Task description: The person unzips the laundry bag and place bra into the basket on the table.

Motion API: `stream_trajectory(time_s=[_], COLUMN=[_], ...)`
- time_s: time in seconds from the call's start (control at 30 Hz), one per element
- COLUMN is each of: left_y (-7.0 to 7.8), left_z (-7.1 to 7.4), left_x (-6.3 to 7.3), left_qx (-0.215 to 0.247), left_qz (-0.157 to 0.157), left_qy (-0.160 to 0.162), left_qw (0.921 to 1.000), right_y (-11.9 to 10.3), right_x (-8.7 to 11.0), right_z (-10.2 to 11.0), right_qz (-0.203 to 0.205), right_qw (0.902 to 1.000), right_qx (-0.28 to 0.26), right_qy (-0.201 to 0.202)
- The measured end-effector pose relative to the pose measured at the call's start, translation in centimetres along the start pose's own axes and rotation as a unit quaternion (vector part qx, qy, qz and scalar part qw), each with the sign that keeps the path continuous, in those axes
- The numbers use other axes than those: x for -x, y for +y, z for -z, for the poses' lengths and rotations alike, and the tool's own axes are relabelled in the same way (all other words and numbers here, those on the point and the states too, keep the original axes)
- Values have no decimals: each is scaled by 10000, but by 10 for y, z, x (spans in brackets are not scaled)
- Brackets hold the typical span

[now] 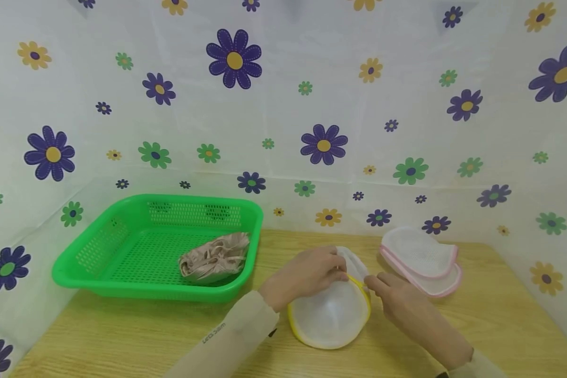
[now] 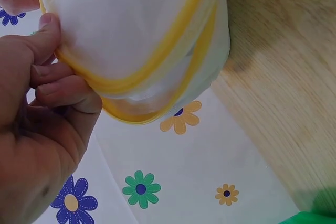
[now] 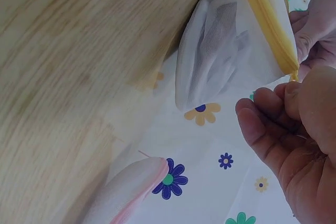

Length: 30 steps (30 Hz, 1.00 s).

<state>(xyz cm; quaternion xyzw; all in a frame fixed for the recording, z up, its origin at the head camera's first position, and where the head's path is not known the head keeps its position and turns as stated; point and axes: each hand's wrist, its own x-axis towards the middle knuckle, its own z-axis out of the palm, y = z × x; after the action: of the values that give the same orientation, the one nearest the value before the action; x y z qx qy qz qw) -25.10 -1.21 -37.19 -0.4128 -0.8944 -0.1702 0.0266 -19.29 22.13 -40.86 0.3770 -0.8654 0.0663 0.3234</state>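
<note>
A white mesh laundry bag (image 1: 331, 320) with yellow zipper trim is held up above the wooden table, its round face toward me. My left hand (image 1: 307, 273) pinches the yellow rim at its upper left; in the left wrist view the thumb and fingers grip that edge, and a gap shows between two yellow bands. At the rim's right side, my right hand (image 1: 401, 302) pinches the small yellow zipper pull (image 3: 294, 75) between thumb and fingers. Grey-white mesh of the bag's back (image 3: 210, 51) hangs behind. What lies inside the bag cannot be made out.
A green perforated basket (image 1: 156, 290) stands at the left, holding a crumpled, shiny beige-brown cloth (image 1: 216, 258). Right of my hands lie white mesh bags with pink trim (image 1: 420, 257), overlapping. A flowered sheet (image 1: 283, 105) hangs behind the wooden table (image 1: 491, 315).
</note>
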Motion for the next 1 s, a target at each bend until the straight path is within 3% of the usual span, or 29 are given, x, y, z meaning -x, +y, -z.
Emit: stream_trajectory(time_s=[1.0], left_y=[-8], left_z=[-2], left_x=[2], left_qx=[247], left_qz=[117], left_qy=[14], left_qw=[9996], right_y=[-2], right_x=[3], right_z=[-3], right_qz=[107], right_qw=[9997], right_qx=[131], right_qy=[167])
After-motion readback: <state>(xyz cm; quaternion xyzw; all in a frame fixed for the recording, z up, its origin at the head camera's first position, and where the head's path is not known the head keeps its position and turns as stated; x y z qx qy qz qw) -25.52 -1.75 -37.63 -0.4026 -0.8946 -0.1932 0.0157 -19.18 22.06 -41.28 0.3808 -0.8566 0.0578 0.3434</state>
